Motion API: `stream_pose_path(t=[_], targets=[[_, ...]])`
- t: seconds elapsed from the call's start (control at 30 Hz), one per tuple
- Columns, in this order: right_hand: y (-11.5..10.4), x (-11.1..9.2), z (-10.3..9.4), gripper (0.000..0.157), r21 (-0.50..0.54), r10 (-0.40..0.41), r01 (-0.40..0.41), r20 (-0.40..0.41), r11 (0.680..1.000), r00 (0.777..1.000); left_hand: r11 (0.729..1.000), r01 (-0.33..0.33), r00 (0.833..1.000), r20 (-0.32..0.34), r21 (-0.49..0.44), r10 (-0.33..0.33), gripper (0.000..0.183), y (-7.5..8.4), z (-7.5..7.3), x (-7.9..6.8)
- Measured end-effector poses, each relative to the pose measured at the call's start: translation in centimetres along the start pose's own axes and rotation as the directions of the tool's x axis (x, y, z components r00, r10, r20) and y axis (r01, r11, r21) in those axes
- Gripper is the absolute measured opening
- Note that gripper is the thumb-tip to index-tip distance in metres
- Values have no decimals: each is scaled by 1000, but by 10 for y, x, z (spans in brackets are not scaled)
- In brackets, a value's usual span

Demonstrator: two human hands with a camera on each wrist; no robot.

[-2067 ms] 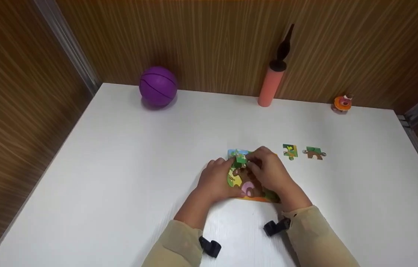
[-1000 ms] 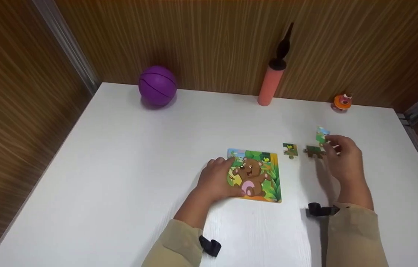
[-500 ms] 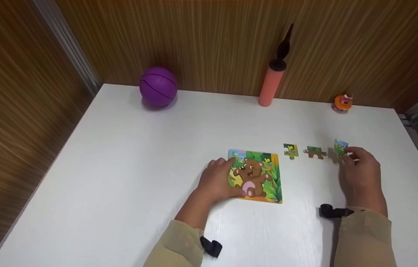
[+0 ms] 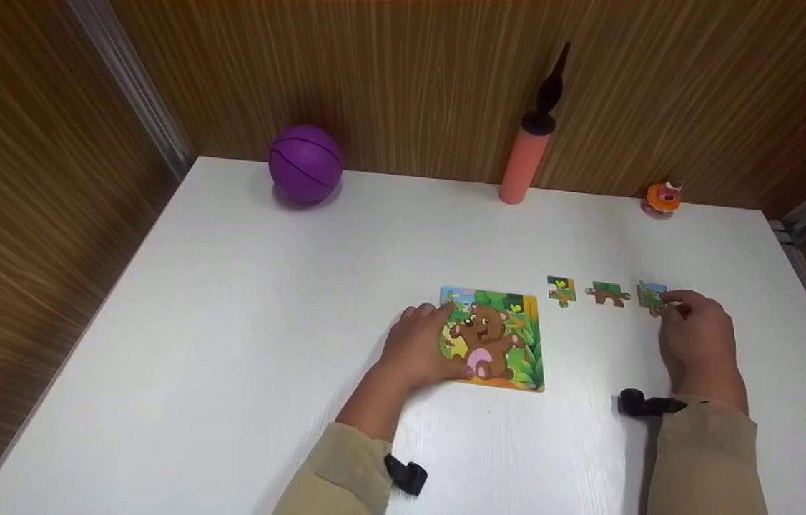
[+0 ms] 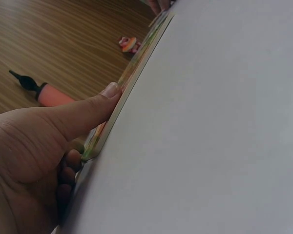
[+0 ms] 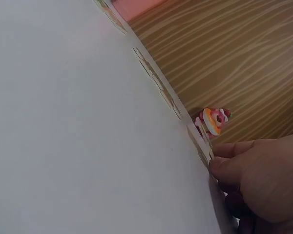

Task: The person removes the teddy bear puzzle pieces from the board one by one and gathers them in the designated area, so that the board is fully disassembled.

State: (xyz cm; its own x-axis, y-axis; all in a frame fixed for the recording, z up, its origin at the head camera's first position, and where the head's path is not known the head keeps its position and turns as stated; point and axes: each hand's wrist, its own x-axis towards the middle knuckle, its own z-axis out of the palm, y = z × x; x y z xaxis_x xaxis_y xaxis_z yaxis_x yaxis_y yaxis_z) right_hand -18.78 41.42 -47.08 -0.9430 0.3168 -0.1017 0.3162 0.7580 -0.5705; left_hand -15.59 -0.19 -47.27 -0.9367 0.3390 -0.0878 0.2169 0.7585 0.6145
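A square jigsaw puzzle (image 4: 492, 336) with a brown bear picture lies on the white table. My left hand (image 4: 417, 347) grips its left side, index finger on the upper left part and thumb (image 5: 110, 92) at the near edge. Off to the right, my right hand (image 4: 701, 332) pinches the right edge of a blue-and-green puzzle piece (image 4: 650, 296) between thumb and fingers, low at the tabletop. Left of that piece lie a brown-and-green puzzle piece (image 4: 607, 294) and a green puzzle piece with a yellow bird (image 4: 561, 291), forming a row.
Along the back stand a purple ball (image 4: 305, 164), a pink hand pump (image 4: 524, 161) with a black nozzle, and a small orange-and-pink figurine (image 4: 663, 197). Wood-grain panels (image 4: 403, 86) enclose the table (image 4: 267, 322) at the back and sides.
My right hand has lifted a piece from the puzzle, carried it right past the two loose pieces and lowered it to the table. My left hand has stayed on the puzzle.
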Motion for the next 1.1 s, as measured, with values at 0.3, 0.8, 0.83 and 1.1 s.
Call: stream_pose_path(t=[0.3, 0.8, 0.83, 1.1], targets=[[-1, 0, -3, 40, 7, 28, -28, 21, 1000, 999, 1000, -4, 1000, 7, 11, 4, 109, 2, 0, 1], [-7, -1, -4, 48, 45, 62, -62, -17, 997, 998, 999, -23, 1000, -9, 23, 23, 108, 0, 2, 1], [-10, -2, -3, 49, 54, 69, -67, -33, 996, 997, 999, -25, 1000, -12, 24, 25, 108, 0, 2, 0], [-53, -12, 15, 40, 77, -75, 89, -163, 993, 984, 1000, -7, 1000, -6, -1, 7, 106, -1, -1, 0]])
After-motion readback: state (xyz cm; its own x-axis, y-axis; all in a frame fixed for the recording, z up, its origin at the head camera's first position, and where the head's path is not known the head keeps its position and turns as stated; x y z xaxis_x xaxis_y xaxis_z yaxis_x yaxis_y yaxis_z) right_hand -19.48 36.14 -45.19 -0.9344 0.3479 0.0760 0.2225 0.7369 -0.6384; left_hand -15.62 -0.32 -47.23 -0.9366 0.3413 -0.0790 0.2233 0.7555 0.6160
